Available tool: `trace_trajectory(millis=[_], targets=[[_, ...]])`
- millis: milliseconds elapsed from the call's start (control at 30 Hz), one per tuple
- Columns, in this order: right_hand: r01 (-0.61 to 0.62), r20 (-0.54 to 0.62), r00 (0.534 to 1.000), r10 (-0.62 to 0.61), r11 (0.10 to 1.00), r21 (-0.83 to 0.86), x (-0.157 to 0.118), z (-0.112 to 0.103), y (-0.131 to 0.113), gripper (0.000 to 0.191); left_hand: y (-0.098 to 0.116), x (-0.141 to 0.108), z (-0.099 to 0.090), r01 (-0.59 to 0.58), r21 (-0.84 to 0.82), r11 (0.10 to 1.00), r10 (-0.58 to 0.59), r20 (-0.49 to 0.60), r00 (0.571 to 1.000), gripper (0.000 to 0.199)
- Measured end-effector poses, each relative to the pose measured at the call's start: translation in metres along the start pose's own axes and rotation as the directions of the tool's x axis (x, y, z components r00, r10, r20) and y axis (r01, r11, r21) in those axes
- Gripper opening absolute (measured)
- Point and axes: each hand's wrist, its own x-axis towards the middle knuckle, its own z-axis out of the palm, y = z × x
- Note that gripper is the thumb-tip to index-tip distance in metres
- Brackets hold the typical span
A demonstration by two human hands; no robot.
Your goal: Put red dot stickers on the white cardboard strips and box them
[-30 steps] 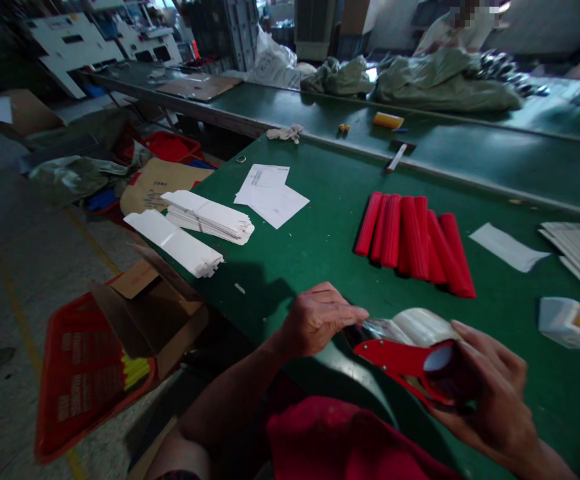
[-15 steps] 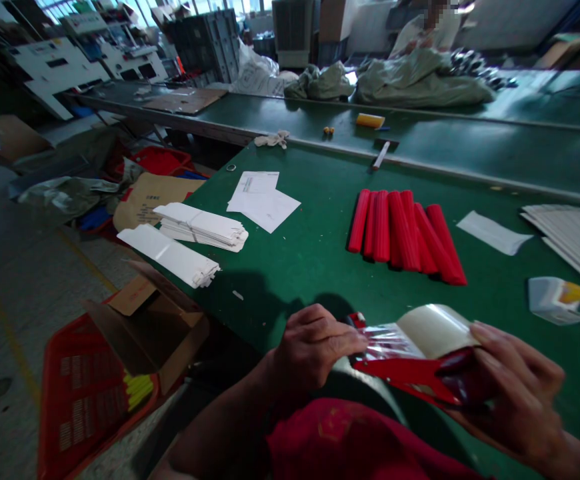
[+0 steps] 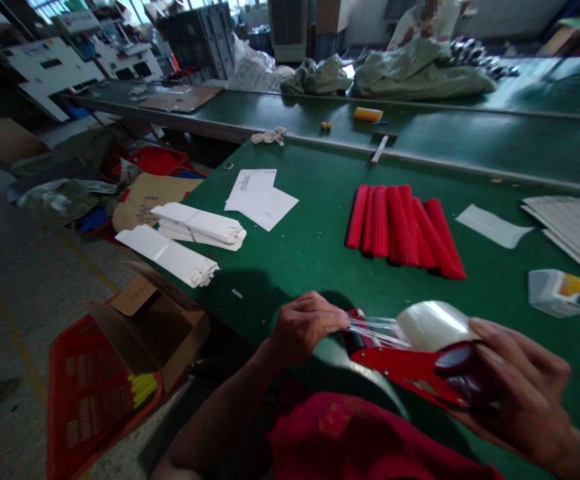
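Note:
My right hand point(image 3: 525, 380) grips a red tape dispenser point(image 3: 400, 367) that carries a wide roll of clear tape point(image 3: 433, 325). Between the roll and my left hand point(image 3: 310, 325) runs a stretched, bunched strip of clear tape point(image 3: 380, 328). The left fingers are pinched on its end, at the dispenser's front. Beyond both hands, several red ribbed tubes point(image 3: 400, 227) lie side by side on the green table point(image 3: 310, 260).
Flat white cartons point(image 3: 170, 257) and paper sheets point(image 3: 263, 200) lie to the left. At right are a white strip point(image 3: 493, 225), a clear-and-yellow object point(image 3: 557, 292) and white slats point(image 3: 570, 230). A cardboard box point(image 3: 170, 333) sits in a red basket point(image 3: 90, 393) below. A person point(image 3: 427, 27) is across the tables.
My left hand has moved slightly up and left with the tape end. The strip looks narrower and more twisted, and the dispenser has turned a little. The red tubes stay put.

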Motion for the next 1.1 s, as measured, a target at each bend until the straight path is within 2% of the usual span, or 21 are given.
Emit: trace_trajectory(millis=[233,400,500,700,867,1100], targets=[[-0.041,0.028,0.999,0.041,0.999,0.031,-0.009,0.007,0.0,0.101,-0.005,-0.005,0.001,-0.119,0.107,0.987,0.113,0.056,0.992,0.021],[-0.127,0.041,0.991,0.124,0.99,0.069,-0.014,0.006,-0.007,0.097,0.001,-0.006,-0.005,-0.139,0.104,0.985,0.127,0.111,0.986,0.026],[-0.171,0.058,0.984,0.166,0.982,0.086,-0.018,0.007,-0.01,0.096,0.0,-0.005,-0.003,-0.149,0.116,0.982,0.137,0.104,0.985,0.023],[-0.111,0.065,0.992,0.105,0.99,0.092,-0.02,0.009,-0.007,0.094,0.005,-0.009,-0.005,-0.104,0.057,0.993,0.096,0.129,0.987,0.021],[-0.073,0.033,0.997,0.071,0.993,0.089,-0.015,0.008,-0.009,0.088,0.016,-0.011,-0.016,-0.142,0.08,0.987,0.125,0.183,0.975,0.023],[-0.096,0.037,0.995,0.092,0.986,0.134,-0.013,0.012,-0.015,0.088,0.016,-0.013,-0.024,-0.193,0.126,0.973,0.166,0.196,0.966,0.023]])
